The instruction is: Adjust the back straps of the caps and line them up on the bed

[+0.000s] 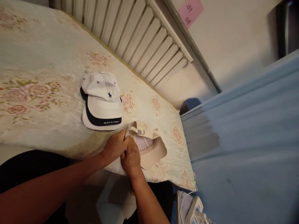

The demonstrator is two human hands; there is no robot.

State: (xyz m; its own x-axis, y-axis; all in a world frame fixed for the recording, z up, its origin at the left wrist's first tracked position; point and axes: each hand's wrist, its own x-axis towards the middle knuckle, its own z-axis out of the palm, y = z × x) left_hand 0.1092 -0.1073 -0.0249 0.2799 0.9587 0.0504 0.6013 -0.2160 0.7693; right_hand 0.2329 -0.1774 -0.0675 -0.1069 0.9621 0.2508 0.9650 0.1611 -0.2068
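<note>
A beige baseball cap [153, 155] lies on its crown on the flowered cloth, its lilac inside and strap buckle showing. My left hand [114, 145] is closed at the cap's near-left edge, thumb and fingers pinched together. Right beside it, my right hand [132, 157] has its fingers bent over the same edge; the fingertips of both hands meet there and are partly hidden. Farther left, a white cap [101, 85] with a small dark rider logo and a navy band on its brim rests on at least one other cap.
A flowered tablecloth [58, 130] covers the table. Pale metal bars [130, 34] run along its far side. To the right hangs a blue curtain [245, 140]. A white power strip [196, 208] with cables sits low at the right, and a pink note [191, 11] is on the wall.
</note>
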